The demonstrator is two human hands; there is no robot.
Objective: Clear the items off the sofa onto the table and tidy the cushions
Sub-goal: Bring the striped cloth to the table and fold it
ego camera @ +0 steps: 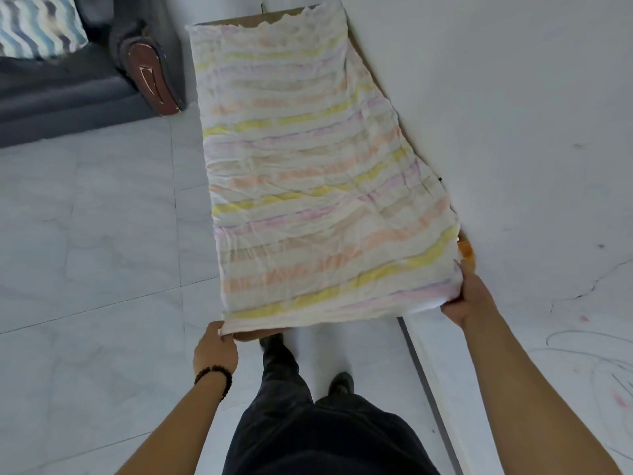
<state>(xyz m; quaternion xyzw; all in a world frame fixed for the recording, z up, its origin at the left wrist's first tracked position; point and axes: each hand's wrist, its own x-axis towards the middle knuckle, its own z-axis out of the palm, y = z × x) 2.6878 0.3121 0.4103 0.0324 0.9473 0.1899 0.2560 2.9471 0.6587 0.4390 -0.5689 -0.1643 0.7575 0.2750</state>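
A white cloth (308,173) with yellow, orange and pink stripes lies spread flat over a narrow brown table (467,250), covering almost all of its top. My left hand (215,347) pinches the cloth's near left corner. My right hand (469,296) grips the near right corner at the table's edge. The dark grey sofa (65,94) sits at the upper left, with a blue and white wave-patterned cushion (37,25) on its seat.
The table stands against a white wall (531,132) on the right, marked with scribbles low down. The sofa's brown-fronted armrest (154,80) is close to the table's far left side. White tiled floor (96,252) spreads to the left. My legs and shoes stand below the table's near end.
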